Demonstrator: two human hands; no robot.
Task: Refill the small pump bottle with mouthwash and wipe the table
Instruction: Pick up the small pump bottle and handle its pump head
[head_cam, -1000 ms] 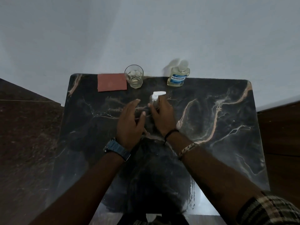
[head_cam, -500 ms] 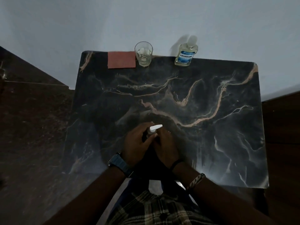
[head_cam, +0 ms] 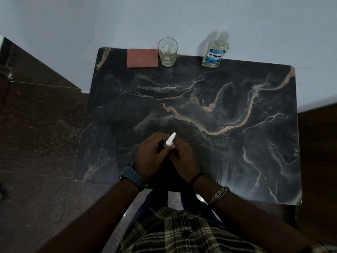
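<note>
1. Head view: both hands on small pump bottle (head_cam: 168, 143) at near edge of surface (head_cam: 237, 143); left hand (head_cam: 149, 157) grips body, right hand (head_cam: 184, 157) pinches pump top
2. Mouthwash bottle (head_cam: 215, 52) far back, well apart
3. Risk: bottle mostly hidden; loose grip while unscrewing could drop it off the edge
</note>
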